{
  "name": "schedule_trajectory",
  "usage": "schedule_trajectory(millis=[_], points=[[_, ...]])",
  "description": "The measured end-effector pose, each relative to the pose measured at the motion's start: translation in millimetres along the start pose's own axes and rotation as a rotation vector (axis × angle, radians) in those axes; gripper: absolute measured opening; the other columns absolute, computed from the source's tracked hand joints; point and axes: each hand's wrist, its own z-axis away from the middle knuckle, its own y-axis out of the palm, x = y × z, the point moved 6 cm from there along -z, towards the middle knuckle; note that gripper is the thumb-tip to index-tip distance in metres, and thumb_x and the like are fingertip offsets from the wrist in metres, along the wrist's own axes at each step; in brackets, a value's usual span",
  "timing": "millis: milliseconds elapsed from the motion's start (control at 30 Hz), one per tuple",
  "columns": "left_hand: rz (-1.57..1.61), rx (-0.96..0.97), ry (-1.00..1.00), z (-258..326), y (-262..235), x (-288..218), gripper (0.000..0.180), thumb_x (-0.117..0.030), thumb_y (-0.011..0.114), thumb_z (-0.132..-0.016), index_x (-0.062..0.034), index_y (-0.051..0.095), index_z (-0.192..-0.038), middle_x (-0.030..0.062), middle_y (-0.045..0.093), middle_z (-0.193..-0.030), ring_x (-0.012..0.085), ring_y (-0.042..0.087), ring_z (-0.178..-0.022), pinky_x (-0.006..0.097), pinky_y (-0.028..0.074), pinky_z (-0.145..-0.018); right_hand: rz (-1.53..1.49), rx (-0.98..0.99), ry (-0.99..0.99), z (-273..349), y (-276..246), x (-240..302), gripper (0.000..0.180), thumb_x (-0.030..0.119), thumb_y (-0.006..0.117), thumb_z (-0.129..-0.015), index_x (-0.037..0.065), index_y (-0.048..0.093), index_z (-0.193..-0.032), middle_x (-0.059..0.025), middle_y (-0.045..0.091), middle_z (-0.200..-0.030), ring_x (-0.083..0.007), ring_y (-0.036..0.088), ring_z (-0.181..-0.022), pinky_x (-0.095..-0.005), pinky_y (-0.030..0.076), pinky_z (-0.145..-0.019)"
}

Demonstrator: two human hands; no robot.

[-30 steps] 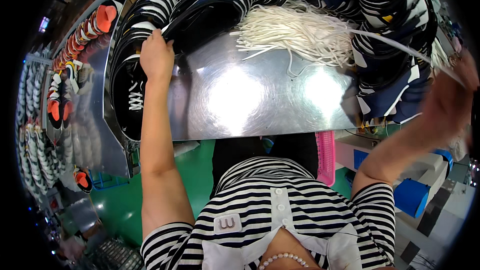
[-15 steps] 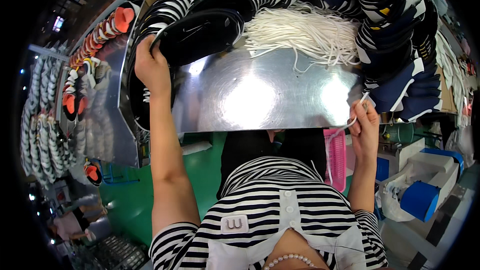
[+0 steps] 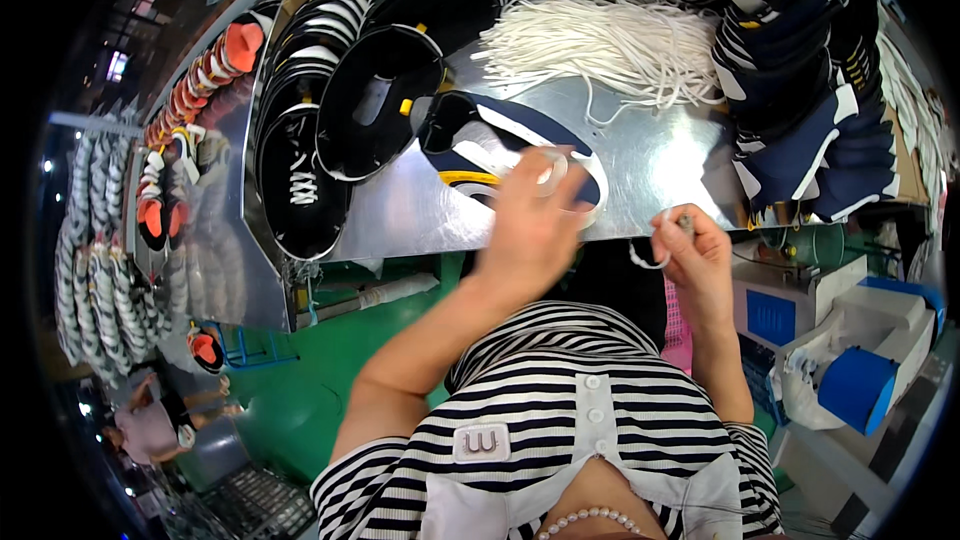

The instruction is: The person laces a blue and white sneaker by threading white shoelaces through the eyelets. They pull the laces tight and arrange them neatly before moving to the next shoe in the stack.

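A navy, white and yellow shoe upper [image 3: 545, 124] lies on the metal tabletop [image 3: 640, 175] in front of me. My left hand [image 3: 535, 225] is over its near side, the fingers smeared by motion, so their grip cannot be made out. To the right, at the table's front edge, my right hand [image 3: 700, 255] pinches a white shoelace [image 3: 648, 260], part of which loops below the fingers. A small greyish thing also shows between those fingers, too small to name. Beyond the upper spreads a heap of white shoelaces [image 3: 600, 45].
Nested black-lined shoe uppers [image 3: 305, 175] line the table's left and back. Navy uppers [image 3: 800, 145] are stacked at the right. A pink basket [image 3: 678, 330] stands below the front edge, beside a white and blue machine [image 3: 860, 390]. Another person [image 3: 150, 430] is far off at lower left.
My left hand has left the black-lined uppers at the left and moved right and nearer. A navy upper now lies on the tabletop. My right hand, still holding the lace, has shifted slightly left.
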Motion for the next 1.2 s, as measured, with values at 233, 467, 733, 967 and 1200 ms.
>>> schedule_trajectory(millis=[233, 467, 733, 967, 1200], points=[[-0.192, 0.591, -0.302, -30, -30, 99, 0.043, -0.038, 0.066, -0.09, 0.0036, 0.063, -0.102, 0.0148, 0.063, -0.096, 0.0355, 0.06, -0.089, 0.042, 0.049, -0.078, 0.021, 0.069, 0.109, -68, 56, -46, 0.016, 0.016, 0.065, -0.094, 0.002, 0.065, -0.1, 0.0011, 0.062, -0.072, -0.0025, 0.047, -0.055, -0.0194, 0.037, -0.051], [1.075, 0.637, -1.187, -6, 34, 91, 0.073, -0.057, 0.052, -0.097, 0.0034, 0.049, -0.138, 0.0171, 0.06, -0.129, 0.0219, 0.053, -0.126, 0.033, 0.04, -0.108, 0.208, -0.076, -0.142, -95, 50, -57, 0.016, 0.015, 0.066, -0.092, 0.001, 0.067, -0.099, -0.0026, 0.068, -0.075, -0.0068, 0.06, -0.067, -0.0234, 0.047, -0.063], [1.172, 0.328, -1.074, 7, 39, 73, 0.061, -0.05, 0.045, -0.102, 0.0025, 0.054, -0.132, 0.0143, 0.06, -0.123, 0.02, 0.059, -0.105, 0.033, 0.047, -0.097, 0.023, 0.071, -0.074, -77, 59, -33, 0.014, 0.016, 0.066, -0.094, 0.002, 0.066, -0.093, -0.0001, 0.066, -0.071, -0.0004, 0.045, -0.05, -0.0181, 0.032, -0.044], [0.997, 0.2, -0.735, -10, 13, 47, 0.024, -0.024, 0.055, -0.102, -0.003, 0.066, -0.102, 0.0007, 0.066, -0.084, 0.0097, 0.061, -0.071, 0.024, 0.051, -0.065, 0.108, 0.051, -0.086, -72, 63, -32, 0.011, 0.013, 0.066, -0.094, 0.003, 0.066, -0.091, 0.0, 0.064, -0.068, 0.0001, 0.043, -0.05, -0.0168, 0.03, -0.046], [0.97, 0.078, -0.805, 6, 21, 53, 0.024, -0.024, 0.058, -0.1, -0.0018, 0.068, -0.102, 0.0038, 0.069, -0.088, 0.01, 0.062, -0.071, 0.025, 0.05, -0.061, 0.392, 0.087, -0.21, -53, 60, -15, 0.019, 0.019, 0.066, -0.094, 0.001, 0.061, -0.098, -0.0042, 0.067, -0.077, -0.0064, 0.055, -0.06, -0.0222, 0.043, -0.052]])
